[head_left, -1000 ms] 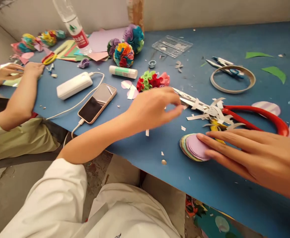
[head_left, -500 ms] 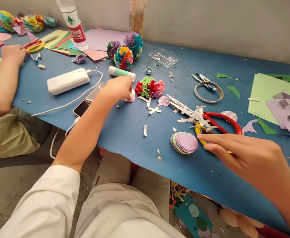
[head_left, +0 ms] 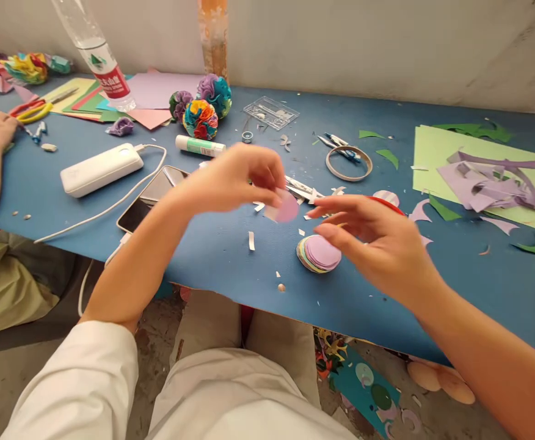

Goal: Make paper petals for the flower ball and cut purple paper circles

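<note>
Pinching round lilac paper disc point(head_left: 289, 206), left hand point(head_left: 244, 177) | right hand point(head_left: 382, 244), grip loose, empty, near round multicoloured paper stack point(head_left: 319, 254) | low knock might scatter it

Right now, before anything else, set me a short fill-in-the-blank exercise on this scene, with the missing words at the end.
1. The left hand pinches a piece of paper cut in the shape of a ____.
2. The right hand is close to a round stack whose top sheet is ____.
3. Purple scraps lie on a large sheet coloured ____.
4. The lower part of the bottle's label is ____.

Missing words: circle; light purple; light green; red.
</note>
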Motion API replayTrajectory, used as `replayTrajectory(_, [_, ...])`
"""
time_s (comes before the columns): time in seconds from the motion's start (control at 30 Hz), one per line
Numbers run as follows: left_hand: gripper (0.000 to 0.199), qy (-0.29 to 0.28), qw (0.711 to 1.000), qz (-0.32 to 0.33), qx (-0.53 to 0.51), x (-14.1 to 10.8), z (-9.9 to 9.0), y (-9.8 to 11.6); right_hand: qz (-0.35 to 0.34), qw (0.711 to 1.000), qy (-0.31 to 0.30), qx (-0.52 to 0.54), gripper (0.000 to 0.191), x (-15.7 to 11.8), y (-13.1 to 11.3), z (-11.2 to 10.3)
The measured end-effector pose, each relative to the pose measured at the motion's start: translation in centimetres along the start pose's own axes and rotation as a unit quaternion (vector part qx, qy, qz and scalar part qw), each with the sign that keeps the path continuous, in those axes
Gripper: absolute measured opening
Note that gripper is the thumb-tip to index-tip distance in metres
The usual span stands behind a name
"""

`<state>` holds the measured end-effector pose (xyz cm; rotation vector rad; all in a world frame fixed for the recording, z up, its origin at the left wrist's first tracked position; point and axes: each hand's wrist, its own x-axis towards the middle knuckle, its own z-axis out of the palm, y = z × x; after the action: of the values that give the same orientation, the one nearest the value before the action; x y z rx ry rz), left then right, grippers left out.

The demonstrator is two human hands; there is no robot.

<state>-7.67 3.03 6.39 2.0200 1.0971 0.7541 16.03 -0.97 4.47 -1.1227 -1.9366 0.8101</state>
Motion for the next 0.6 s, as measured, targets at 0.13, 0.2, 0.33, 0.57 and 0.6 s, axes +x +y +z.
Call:
replayTrajectory(0.13, [0.004,-0.015,0.992,0.105,-0.073,-0.1,3.8,1.0,0.055,0.993,-0.028,0.1,0.02,-0.3,-0.3,0.9])
replayTrajectory(0.2, [0.012,0.026,0.991,0.092,-0.09,-0.1,4.7,1.0,0.065,0.989,-0.016,0.128,0.018,-0.4,-0.1,0.6])
replayTrajectory(0.33, [0.015,0.098,0.99,0.07,-0.078,-0.4,5.6,0.9,0.057,0.989,0.006,0.137,0.012,-0.6,0.3,0.2])
replayTrajectory(0.57, [0.002,0.178,0.97,0.164,-0.024,-1.1,7.5,1.7,0.011,0.995,0.07,0.066,0.006,-1.2,0.5,0.4])
replayTrajectory(0.6, [0.003,0.179,0.969,0.169,-0.013,-1.2,7.7,1.8,0.004,0.996,0.073,0.047,0.006,-1.3,0.5,0.4])
